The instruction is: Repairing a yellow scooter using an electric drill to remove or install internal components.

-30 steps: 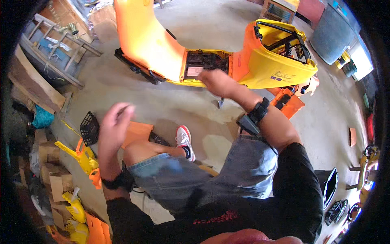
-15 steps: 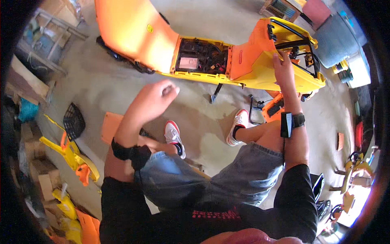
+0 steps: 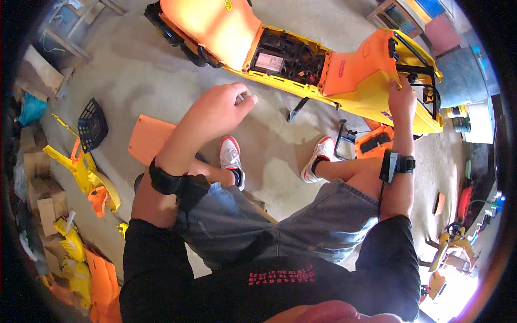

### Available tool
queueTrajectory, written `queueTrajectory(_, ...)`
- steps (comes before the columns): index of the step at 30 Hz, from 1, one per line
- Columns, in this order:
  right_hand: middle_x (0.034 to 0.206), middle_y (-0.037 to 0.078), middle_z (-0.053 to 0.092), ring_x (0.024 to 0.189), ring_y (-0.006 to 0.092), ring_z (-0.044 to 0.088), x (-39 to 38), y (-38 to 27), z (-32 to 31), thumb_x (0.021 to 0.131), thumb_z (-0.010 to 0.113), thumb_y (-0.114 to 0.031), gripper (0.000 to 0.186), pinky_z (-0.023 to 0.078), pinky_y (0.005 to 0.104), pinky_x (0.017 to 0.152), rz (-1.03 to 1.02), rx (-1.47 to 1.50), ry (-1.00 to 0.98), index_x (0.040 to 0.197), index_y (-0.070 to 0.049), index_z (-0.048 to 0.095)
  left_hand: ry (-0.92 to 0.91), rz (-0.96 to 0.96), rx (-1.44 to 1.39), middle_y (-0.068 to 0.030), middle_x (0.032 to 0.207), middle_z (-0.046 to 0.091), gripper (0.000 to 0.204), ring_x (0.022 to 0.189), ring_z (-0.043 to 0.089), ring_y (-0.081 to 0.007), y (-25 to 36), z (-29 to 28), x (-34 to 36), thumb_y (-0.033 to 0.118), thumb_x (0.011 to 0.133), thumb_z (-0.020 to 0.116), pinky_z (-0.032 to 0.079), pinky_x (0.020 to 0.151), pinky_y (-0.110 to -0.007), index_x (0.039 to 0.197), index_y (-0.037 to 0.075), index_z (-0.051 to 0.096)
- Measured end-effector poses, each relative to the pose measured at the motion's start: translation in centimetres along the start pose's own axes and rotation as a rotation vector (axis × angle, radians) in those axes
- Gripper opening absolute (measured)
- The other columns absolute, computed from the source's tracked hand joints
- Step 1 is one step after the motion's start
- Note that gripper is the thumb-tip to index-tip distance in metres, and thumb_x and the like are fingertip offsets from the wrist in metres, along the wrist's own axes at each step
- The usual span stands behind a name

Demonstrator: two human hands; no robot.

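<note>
A yellow and orange scooter body lies on the concrete floor ahead of me, its middle compartment open and showing wiring and a grey box. My left hand hovers in front of that compartment, fingers curled around a small grey piece. My right hand grips the edge of the orange panel beside the black rear rack. Both wrists wear black bands. My legs in denim shorts stretch toward the scooter, white and red shoes on the floor.
An orange flat panel lies on the floor at left, next to a black basket and yellow plastic parts. An orange part with a black frame sits by my right foot. Boards and boxes line the left edge.
My right hand has moved from the scooter's middle to its right end and taken hold of the orange panel. My left hand has risen toward the open compartment.
</note>
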State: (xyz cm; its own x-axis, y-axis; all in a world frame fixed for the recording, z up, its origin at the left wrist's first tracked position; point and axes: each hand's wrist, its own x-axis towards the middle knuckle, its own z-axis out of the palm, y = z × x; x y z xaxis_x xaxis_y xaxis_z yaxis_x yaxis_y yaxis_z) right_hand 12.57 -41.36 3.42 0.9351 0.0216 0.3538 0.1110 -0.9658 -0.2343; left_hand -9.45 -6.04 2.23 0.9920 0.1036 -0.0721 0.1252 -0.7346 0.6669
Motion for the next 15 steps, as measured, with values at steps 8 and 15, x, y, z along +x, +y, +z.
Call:
queueTrajectory(8, 0.095, 0.023, 0.066, 0.088, 0.0385, 0.064, 0.1, 1.1, 0.2, 0.089, 0.051, -0.037, 0.041, 0.05, 0.0463, 0.077, 0.02, 0.004, 0.089, 0.113, -0.005, 0.059, 0.015, -0.012, -0.068, -0.0218, 0.086, 0.065, 0.037, 0.082, 0.062, -0.0378, 0.1, -0.8, -0.2, 0.033, 0.087, 0.055, 0.049, 0.074, -0.042, 0.097, -0.001, 0.063)
queueTrajectory(15, 0.092, 0.023, 0.066, 0.086, 0.0415, 0.064, 1.4, 2.2, 1.1, 0.089, 0.051, -0.046, 0.046, 0.051, 0.0481, 0.075, 0.0, -0.16, 0.057, 0.103, -0.003, 0.06, -0.043, 0.011, -0.042, -0.0156, 0.081, 0.065, 0.029, 0.07, 0.061, -0.021, 0.2, 0.1, -0.1, 0.027, 0.09, 0.057, 0.049, 0.067, -0.033, 0.097, -0.001, 0.062)
